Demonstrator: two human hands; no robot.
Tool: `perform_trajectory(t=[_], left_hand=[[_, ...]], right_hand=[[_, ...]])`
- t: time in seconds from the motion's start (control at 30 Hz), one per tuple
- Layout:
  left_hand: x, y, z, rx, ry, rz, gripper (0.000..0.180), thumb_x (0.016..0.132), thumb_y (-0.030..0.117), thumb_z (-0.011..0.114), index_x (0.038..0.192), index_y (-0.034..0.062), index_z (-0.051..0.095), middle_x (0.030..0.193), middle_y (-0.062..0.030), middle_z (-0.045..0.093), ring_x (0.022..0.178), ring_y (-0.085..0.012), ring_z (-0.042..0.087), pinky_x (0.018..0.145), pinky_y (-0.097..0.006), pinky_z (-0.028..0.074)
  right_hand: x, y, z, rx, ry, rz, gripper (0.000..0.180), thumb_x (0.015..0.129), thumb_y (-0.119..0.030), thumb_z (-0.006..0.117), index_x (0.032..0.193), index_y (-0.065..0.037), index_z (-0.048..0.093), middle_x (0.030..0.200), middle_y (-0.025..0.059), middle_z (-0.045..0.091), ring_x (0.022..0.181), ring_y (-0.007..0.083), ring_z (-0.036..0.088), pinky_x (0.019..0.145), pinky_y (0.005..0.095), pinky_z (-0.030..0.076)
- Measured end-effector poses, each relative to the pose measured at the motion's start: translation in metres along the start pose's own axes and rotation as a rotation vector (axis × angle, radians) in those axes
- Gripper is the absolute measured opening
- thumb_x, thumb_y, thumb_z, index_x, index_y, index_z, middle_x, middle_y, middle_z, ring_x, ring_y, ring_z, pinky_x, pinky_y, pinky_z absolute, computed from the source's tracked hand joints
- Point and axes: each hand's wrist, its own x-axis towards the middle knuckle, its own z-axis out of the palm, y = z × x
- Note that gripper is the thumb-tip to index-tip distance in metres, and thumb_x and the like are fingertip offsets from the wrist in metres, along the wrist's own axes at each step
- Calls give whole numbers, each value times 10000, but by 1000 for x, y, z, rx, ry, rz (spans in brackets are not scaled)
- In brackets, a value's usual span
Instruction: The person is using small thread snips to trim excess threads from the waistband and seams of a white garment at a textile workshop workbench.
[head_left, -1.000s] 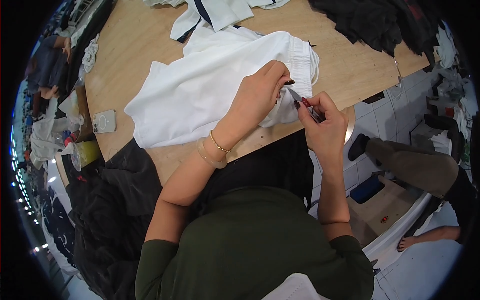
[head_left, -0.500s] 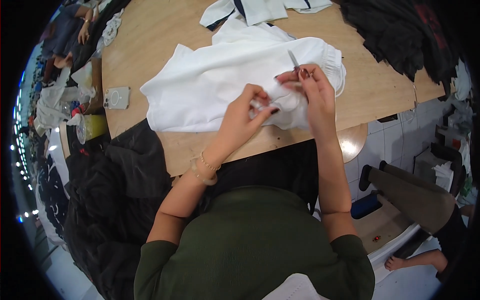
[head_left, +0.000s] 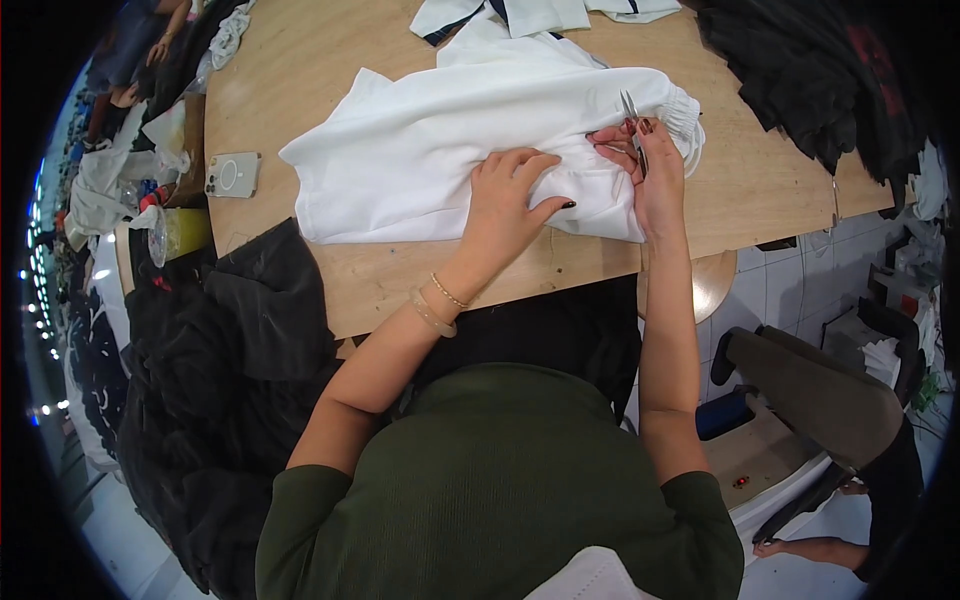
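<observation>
A pair of white shorts or trousers [head_left: 390, 150] lies across the table, its gathered elastic waistband [head_left: 682, 118] and drawstring at the right end. My left hand [head_left: 508, 195] rests on the cloth with thumb and fingers apart, holding nothing. In my right hand [head_left: 658, 185] is a small pair of thread snips [head_left: 628, 106], blades pointing away from me. That hand sits low over the garment, just short of the waistband, its fingertips near the fabric. Whether they also touch the cloth is hard to tell.
More white pieces with dark trim [head_left: 540, 14] lie at the table's far edge. Dark garments heap up at the far right [head_left: 800, 80] and beside me on the left [head_left: 190, 400]. A phone [head_left: 232, 175] rests near the left edge. Another person's leg [head_left: 815, 385] shows at right.
My left hand has let go of the bunched cloth and now lies flat on it. The garment is smoother. My right hand has shifted slightly right, still with the snips.
</observation>
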Motion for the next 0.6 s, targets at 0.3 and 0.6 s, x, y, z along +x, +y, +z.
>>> perform_trajectory(t=[0.3,0.6], left_hand=[[-6,5,24,134,282,41,142,798,98,656,923,49,609,905,-70,636,893,-265,569,821,-387,421],[1,12,4,39,220,-101,26,867,66,572,877,43,573,707,-111,598,721,-284,590,747,-389,440]], right_hand=[[-1,1,0,-4,-14,-19,248,967,-225,494,1040,10,522,940,161,648,872,217,657,793,289,535],[-40,-41,35,-814,82,-206,146,796,-95,696,852,-3,597,673,19,570,642,40,523,580,220,433]])
